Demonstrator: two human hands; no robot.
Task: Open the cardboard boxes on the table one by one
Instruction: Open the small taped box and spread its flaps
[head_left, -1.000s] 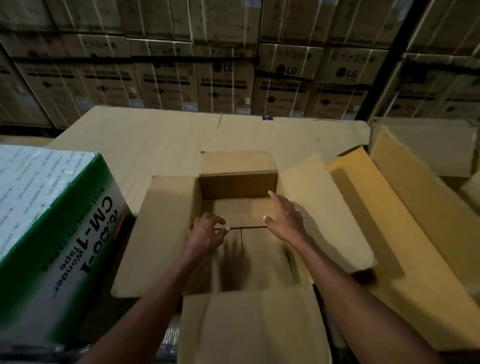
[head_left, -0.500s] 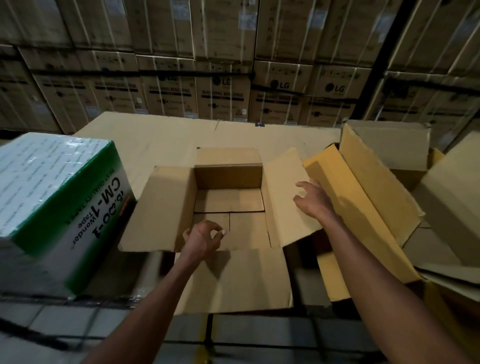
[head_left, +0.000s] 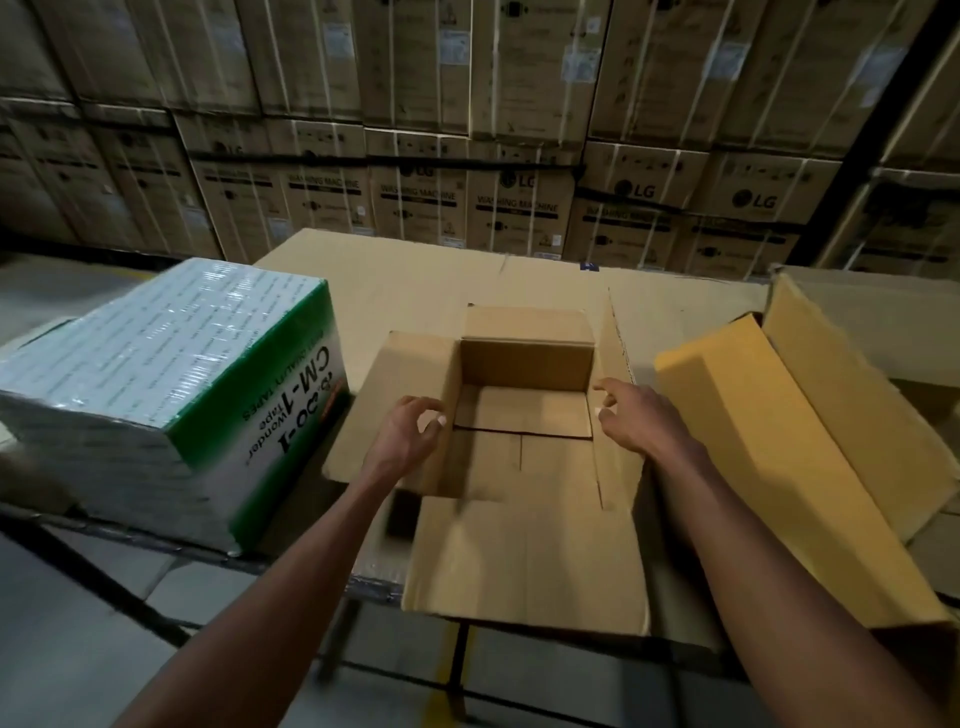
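Note:
A brown cardboard box (head_left: 524, 415) stands open in the middle of the table, empty, with its bottom flaps showing. Its near flap (head_left: 524, 561) hangs over the table's front edge, and the left and far flaps lie folded outward. My left hand (head_left: 402, 441) hovers at the rim of the left wall with its fingers curled and nothing in them. My right hand (head_left: 639, 421) is wrapped over the right flap (head_left: 618, 343), which stands nearly upright, seen edge-on.
A yellow-brown open box (head_left: 753, 426) lies right of the brown one, with another carton (head_left: 872, 322) behind it. A shrink-wrapped green and white tape carton (head_left: 156, 374) sits at the left. A cardboard sheet (head_left: 415, 280) covers the table. Stacked LG cartons (head_left: 519, 197) wall off the back.
The right flap, which lay flat outward, now stands upright under my right hand. My left hand has moved from inside the box to its left wall. The view has pulled back.

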